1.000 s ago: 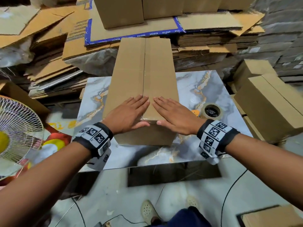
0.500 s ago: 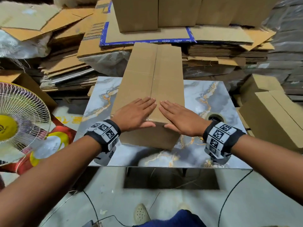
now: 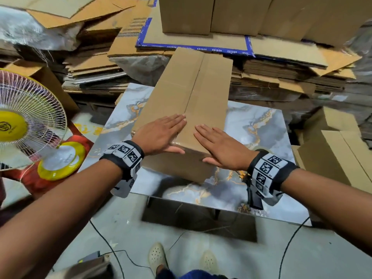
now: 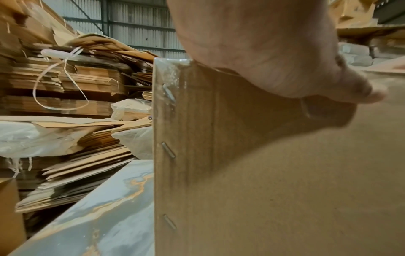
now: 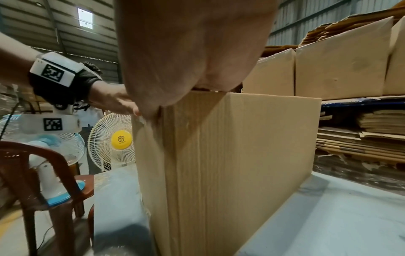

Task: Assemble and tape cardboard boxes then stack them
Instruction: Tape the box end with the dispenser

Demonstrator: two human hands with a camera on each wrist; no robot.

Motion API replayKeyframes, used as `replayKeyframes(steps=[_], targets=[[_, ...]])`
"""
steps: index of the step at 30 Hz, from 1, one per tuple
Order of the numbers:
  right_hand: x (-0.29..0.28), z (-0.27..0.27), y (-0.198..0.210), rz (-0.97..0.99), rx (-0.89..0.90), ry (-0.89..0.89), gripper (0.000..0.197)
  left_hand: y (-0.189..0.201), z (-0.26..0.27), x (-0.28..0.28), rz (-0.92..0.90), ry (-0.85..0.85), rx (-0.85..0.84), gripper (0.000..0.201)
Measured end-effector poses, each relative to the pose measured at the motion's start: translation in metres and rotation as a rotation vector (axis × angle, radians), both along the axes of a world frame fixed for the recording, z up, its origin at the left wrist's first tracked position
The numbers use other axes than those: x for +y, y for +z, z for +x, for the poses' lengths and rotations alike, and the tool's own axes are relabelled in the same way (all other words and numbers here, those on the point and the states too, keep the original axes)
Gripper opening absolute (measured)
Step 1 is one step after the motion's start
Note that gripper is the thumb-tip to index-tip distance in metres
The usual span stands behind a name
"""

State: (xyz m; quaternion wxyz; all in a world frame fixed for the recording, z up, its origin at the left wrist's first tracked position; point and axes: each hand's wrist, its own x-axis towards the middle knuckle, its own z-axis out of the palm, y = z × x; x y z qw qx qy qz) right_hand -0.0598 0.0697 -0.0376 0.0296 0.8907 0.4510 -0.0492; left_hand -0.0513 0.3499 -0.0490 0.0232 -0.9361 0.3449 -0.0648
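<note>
wristbands (image 3: 124, 156): black, white coded tags | arms: bare | shoes (image 3: 156, 256): cream, perforated

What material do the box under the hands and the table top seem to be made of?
The box: brown corrugated cardboard, matte; fine ribbing shows on its side in the right wrist view, and metal staples along one corner in the left wrist view. The table top: glossy grey surface with orange veins, marble-like; whether real stone, tile or printed laminate cannot be told.
</note>
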Motion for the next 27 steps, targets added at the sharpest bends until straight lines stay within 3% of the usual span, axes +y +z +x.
replayKeyframes(steps=[3,8,15,21,25,27], targets=[[-0.003,0.002,0.005,-0.003,0.055,0.021,0.088,0.001,-0.001,-0.001,0.005,0.022,-0.006,0.112],[-0.007,0.004,-0.001,0.048,0.063,0.037,0.077,0.001,-0.003,-0.002,0.001,0.077,-0.029,0.110],[-0.011,0.016,0.004,-0.013,0.088,0.128,0.096,-0.006,-0.005,-0.004,-0.013,0.133,-0.037,0.116],[-0.011,0.010,-0.005,0.079,0.000,0.108,0.080,-0.006,-0.009,-0.006,-0.018,0.176,-0.025,0.122],[-0.009,0.010,-0.002,0.036,0.031,0.103,0.099,-0.005,-0.009,-0.006,0.042,0.167,0.009,0.131],[-0.003,0.004,-0.001,0.166,0.061,0.023,0.096,-0.003,-0.010,-0.006,0.029,0.168,0.020,0.132]])
